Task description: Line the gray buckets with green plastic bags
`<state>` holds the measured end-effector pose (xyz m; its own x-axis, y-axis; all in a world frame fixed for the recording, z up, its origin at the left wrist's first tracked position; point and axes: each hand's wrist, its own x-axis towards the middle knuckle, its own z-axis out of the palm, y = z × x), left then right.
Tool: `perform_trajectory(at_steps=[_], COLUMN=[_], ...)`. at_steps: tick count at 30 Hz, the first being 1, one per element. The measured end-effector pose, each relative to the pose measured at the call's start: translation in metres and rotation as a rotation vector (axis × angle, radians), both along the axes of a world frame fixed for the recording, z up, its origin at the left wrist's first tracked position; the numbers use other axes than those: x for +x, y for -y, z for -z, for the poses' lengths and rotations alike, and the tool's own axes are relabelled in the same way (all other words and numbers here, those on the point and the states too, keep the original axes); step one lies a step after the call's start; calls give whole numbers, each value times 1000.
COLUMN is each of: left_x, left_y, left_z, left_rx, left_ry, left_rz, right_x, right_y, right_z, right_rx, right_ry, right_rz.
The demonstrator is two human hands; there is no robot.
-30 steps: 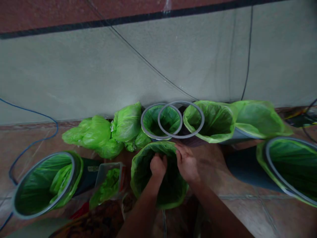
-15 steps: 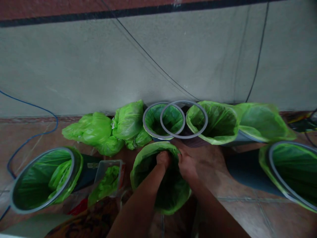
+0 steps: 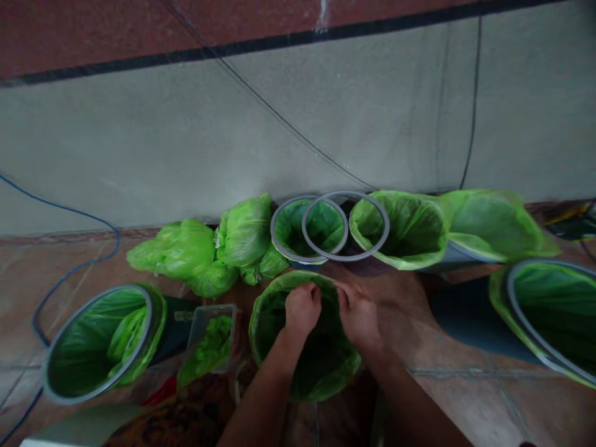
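Observation:
Between my arms stands a trash bin lined with a green bin liner point(image 3: 274, 366), its edge folded out over the rim. My left hand point(image 3: 303, 307) is closed in a fist over the bin's mouth near the far rim; what its fingers hold, if anything, is hidden. At the far right part of the rim, my right hand point(image 3: 359, 315) pinches the edge of the liner. Just behind, a loose grey ring point(image 3: 382, 231) lies across the tops of a lined bin with a grey ring point(image 3: 275, 239) and another lined bin point(image 3: 414, 257).
Stuffed green bags point(image 3: 181, 248) lie by the wall. A tilted lined bin point(image 3: 56, 385) and a clear plastic box point(image 3: 212, 310) with green bags are at left. Another lined bin point(image 3: 470, 310) leans at right. A blue cable point(image 3: 74, 271) crosses the floor.
My left hand has come up out of the bin's inside and is now a fist above its mouth. My right hand stays at the rim, slightly higher. The view has tilted a little.

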<state>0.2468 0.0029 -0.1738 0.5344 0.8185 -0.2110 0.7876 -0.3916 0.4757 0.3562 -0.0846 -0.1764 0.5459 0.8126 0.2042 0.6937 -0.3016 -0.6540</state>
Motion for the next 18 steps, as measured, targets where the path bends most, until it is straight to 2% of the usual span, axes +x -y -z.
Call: perform_trajectory(at_steps=[2, 3, 6, 8, 12, 15, 18], left_x=[-6, -8, -15, -19, -24, -27, -32], left_y=[-13, -21, -45, -57, -65, -63, -65], left_z=[-15, -19, -14, -6, 3, 1, -3], left_rx=[144, 185, 190, 142, 40, 14, 24], left_ry=[142, 169, 89, -5, -109, -133, -122], left_rz=[-10, 31, 215, 277, 263, 217, 129], right_x=[0, 0, -1, 1, 7, 13, 13], right_y=[-16, -23, -36, -39, -39, -36, -21], right_z=[0, 2, 10, 15, 19, 18, 17], right_rx=[4, -15, -154, -291, -464, -498, -506], right_ry=[13, 16, 4, -6, -30, -58, -64], right_rz=[-68, -99, -162, -181, -199, -180, -110])
